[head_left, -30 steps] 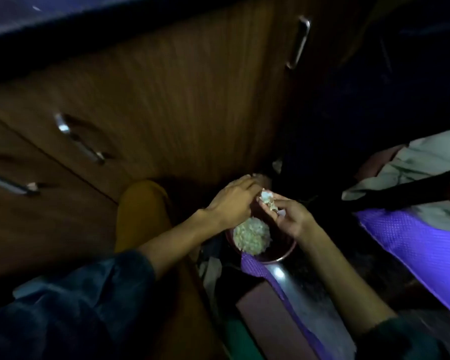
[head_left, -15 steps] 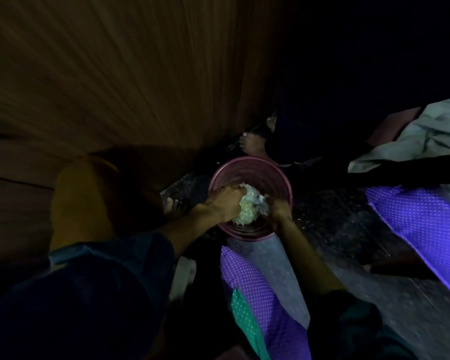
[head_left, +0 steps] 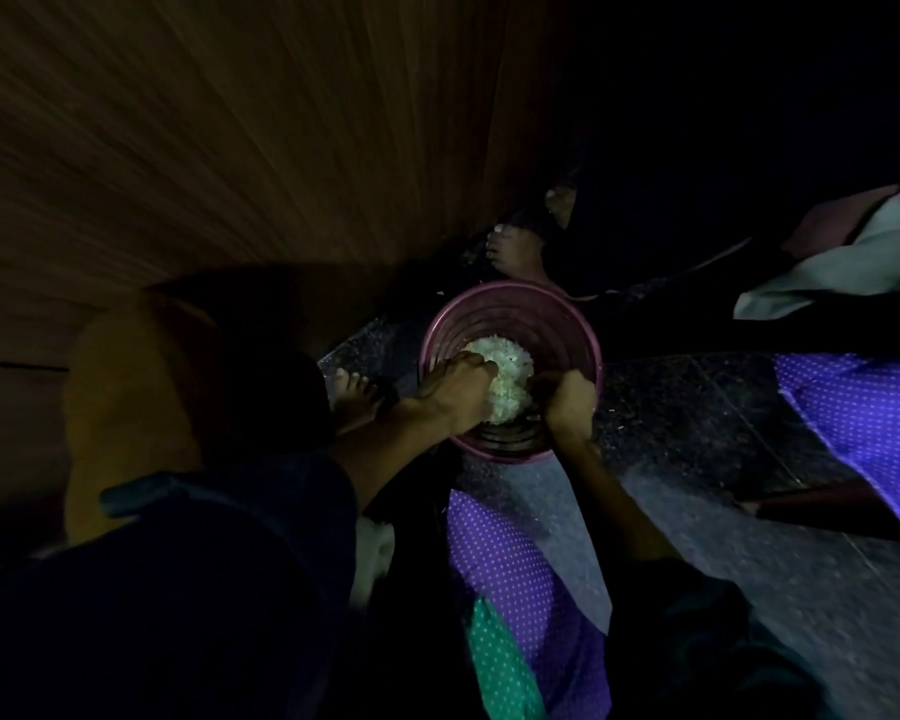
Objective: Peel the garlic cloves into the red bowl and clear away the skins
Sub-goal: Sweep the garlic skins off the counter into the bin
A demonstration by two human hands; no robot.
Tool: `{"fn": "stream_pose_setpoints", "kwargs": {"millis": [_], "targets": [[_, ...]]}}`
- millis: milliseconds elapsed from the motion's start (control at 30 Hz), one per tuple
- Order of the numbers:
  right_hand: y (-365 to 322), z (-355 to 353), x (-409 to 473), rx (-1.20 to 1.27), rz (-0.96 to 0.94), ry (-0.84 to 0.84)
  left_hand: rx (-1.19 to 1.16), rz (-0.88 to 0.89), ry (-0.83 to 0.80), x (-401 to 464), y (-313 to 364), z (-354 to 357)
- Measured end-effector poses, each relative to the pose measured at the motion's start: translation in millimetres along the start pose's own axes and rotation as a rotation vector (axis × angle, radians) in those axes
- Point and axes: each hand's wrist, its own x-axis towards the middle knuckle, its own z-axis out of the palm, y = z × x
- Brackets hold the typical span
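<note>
Nearest the camera, a purple dotted cloth [head_left: 510, 569] is lying on the dark floor [head_left: 661, 402] just short of the red bowl [head_left: 494, 309]. Both hands are reaching down into the bowl: the left hand [head_left: 455, 394] is lying palm-down with its fingers curled over the pale heap of garlic skins [head_left: 510, 366] at the bowl's middle, and the right hand [head_left: 567, 402] is bunching its fingers against the heap's other side, though I cannot tell what either is actually gripping. Just beyond the bowl's far rim a bare foot [head_left: 515, 252] is resting on the floor, and a wooden cabinet front [head_left: 230, 148] is rising beyond and to the bowl's left.

One red bowl [head_left: 510, 304], one pale heap [head_left: 505, 366], two hands, two bare feet.
</note>
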Motion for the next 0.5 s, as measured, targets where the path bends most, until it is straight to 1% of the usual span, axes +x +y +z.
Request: {"fn": "stream_pose_setpoints", "kwargs": {"millis": [133, 300, 367, 500], "targets": [[-6.8, 0.2, -7.8, -0.070, -0.020, -0.036, 0.028, -0.006, 0.007, -1.9, -1.4, 1.0], [-11.4, 6.0, -5.9, -0.141, -0.076, -0.208, 0.047, -0.036, 0.008, -7.9, -1.0, -6.0], [-16.9, 2.7, -7.8, -0.134, -0.076, -0.224, 0.045, -0.036, 0.023, -17.2, 3.1, -14.8], [-30.4, -4.4, -16.9, -0.125, -0.115, -0.207, 0.065, -0.106, 0.054, -19.0, -21.8, -9.8]]}}
